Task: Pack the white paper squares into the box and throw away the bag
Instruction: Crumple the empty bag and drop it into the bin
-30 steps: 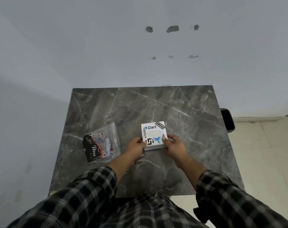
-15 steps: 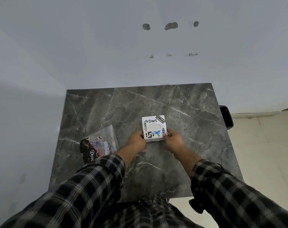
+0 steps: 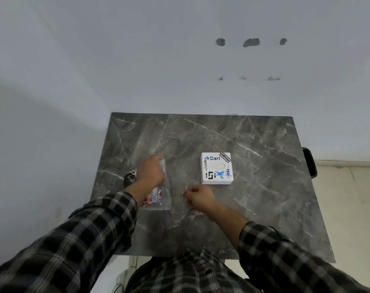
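A small white box (image 3: 217,168) with colourful stickers on its lid lies closed on the grey marble table (image 3: 254,197), right of centre, with no hand on it. A clear plastic bag (image 3: 158,194) with dark and red contents lies at the left. My left hand (image 3: 150,172) is on the bag's far end with its fingers closed around the plastic. My right hand (image 3: 198,197) hovers near the bag's right edge, fingers curled; blur hides whether it touches the plastic. No loose white paper squares are visible.
The table stands against a pale wall. A black object (image 3: 310,162) sits just past the table's right edge, with a light tiled floor (image 3: 349,208) beyond it.
Both hands have let go of the white box and moved left to the bag. My left hand now grips the bag. The box stays where it was set down.
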